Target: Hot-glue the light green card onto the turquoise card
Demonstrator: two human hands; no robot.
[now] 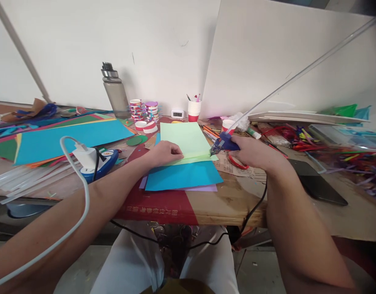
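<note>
A sheet of light green paper (183, 136) lies in front of me, its near edge folded into a narrow strip. My left hand (167, 153) rests on its near left part, fingers closed together at the fold. In my right hand (249, 150) is a blue hot glue gun (224, 142), gripped by its handle. The gun's nozzle points left at the right end of the fold. A long clear glue stick (286, 87) runs from its back toward the upper right. Blue paper (184, 177) sits beneath the green sheet, with purple paper (203, 188) under that.
A power strip (107, 165) with a white plug stands at left beside clear sticks and coloured paper (74, 141). Behind are a grey bottle (116, 94), a small clock (177, 114) and stacked cups (194, 110). Red-handled scissors (237, 163) and a phone (319, 181) lie right.
</note>
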